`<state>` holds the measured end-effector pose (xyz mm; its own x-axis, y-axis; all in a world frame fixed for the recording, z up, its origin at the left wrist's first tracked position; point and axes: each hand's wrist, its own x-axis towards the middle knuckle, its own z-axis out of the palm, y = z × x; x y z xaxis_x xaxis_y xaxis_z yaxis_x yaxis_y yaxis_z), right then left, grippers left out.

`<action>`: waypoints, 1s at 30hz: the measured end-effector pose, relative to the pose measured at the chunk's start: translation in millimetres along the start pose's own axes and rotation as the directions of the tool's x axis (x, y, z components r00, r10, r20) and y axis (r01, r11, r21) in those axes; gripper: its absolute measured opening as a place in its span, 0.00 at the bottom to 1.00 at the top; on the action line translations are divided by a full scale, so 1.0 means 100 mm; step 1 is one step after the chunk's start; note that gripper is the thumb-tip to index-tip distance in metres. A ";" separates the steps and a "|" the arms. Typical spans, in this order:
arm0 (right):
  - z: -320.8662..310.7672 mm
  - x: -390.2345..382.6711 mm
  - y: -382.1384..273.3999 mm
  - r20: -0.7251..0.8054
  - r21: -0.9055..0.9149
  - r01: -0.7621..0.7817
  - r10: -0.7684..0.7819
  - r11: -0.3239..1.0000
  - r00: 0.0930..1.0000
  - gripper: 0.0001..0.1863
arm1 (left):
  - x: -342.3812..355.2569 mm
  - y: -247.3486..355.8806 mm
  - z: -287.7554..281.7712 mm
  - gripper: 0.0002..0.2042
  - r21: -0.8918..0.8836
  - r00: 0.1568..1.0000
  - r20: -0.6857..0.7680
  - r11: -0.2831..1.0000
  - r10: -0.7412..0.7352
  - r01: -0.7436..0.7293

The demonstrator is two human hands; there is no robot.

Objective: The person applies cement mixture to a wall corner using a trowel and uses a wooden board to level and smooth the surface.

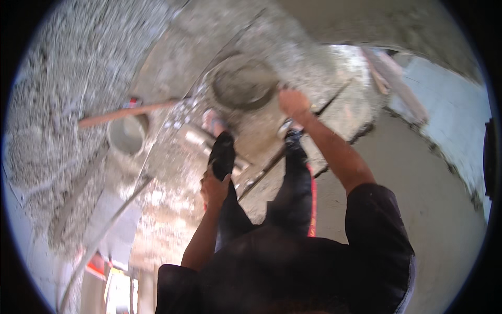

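Between my feet and the far wall stands a round pan (243,82) filled with grey wet cement or mortar. My right hand (294,104) is closed like a fist at the pan's right rim. Blur hides whether it grips the rim or something else there. Lower down, my left hand (214,188) is against my left trouser leg, near the knee, its fingers partly hidden and smeared. Just past that leg a pale, shiny cylinder or pipe (197,137) lies on the ground, running behind the leg.
To the left are a grey bucket (127,135) and a reddish-brown wooden stick (128,112) across its top. A long pole (107,227) slants at lower left. Smooth grey plaster or concrete (397,172) spreads on the right, beside planks (395,83). A dark rod (334,98) lies beyond my right hand.
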<state>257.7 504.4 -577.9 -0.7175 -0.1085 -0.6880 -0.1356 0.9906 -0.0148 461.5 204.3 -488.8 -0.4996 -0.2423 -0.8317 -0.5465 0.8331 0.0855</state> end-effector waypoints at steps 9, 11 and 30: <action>1.48 0.76 -0.21 -0.067 0.478 0.095 -0.071 0.873 0.995 0.18 | 0.02 0.10 -0.05 0.38 0.051 0.997 0.013 0.996 -0.077 0.077; 1.54 0.29 -0.10 -0.038 0.450 0.054 -0.042 0.891 0.998 0.18 | 0.01 0.15 -0.05 0.37 0.053 0.995 0.023 0.994 -0.095 0.093; -0.34 -0.80 -0.24 -0.681 0.219 0.392 -0.148 0.894 0.717 0.15 | 0.00 0.26 0.03 0.37 0.090 0.997 0.009 0.993 -0.077 0.076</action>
<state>295.1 486.9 -497.7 -0.9597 -0.2809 0.0024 -0.2531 0.8608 -0.4416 449.7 227.9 -488.1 -0.4496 -0.3016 -0.8408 -0.5202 0.8536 -0.0280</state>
